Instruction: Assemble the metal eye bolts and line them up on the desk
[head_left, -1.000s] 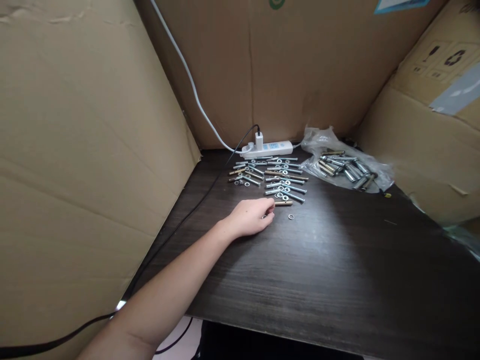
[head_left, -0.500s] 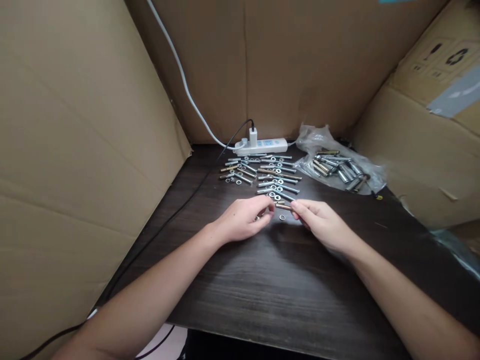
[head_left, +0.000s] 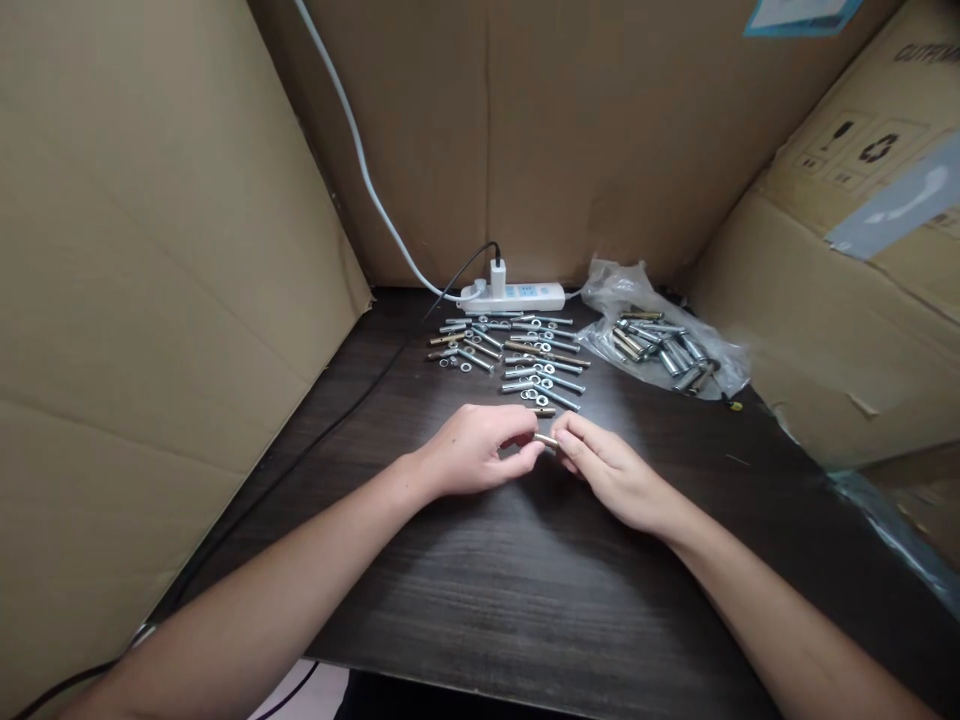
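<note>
Close in front of me, a thin yellowish bolt (head_left: 547,440) lies between the fingertips of both hands. My right hand (head_left: 604,468) is closed in a pinch on its right end. The thumb and fingers of my left hand (head_left: 484,447) curl round the bolt's left end; whether a nut sits inside them is hidden. Just beyond the left fingertips lies a brass-coloured sleeve (head_left: 545,412) on the dark table (head_left: 480,590). Farther back, silver and brass-coloured bolts (head_left: 559,397), sleeves (head_left: 519,387) and washers (head_left: 466,367) lie in two groups of rows.
A clear plastic bag (head_left: 724,375) with several metal sleeves (head_left: 679,355) lies at the back right. Behind the rows stands a white power strip (head_left: 551,296) with a charger (head_left: 498,278). A black cable (head_left: 352,410) crosses the left side. Cardboard walls (head_left: 420,130) enclose the table.
My right hand has moved left and nearer to me, bringing the bolt to my left hand's fingertips. The ring that lay between the hands is no longer visible. The view has shifted slightly.
</note>
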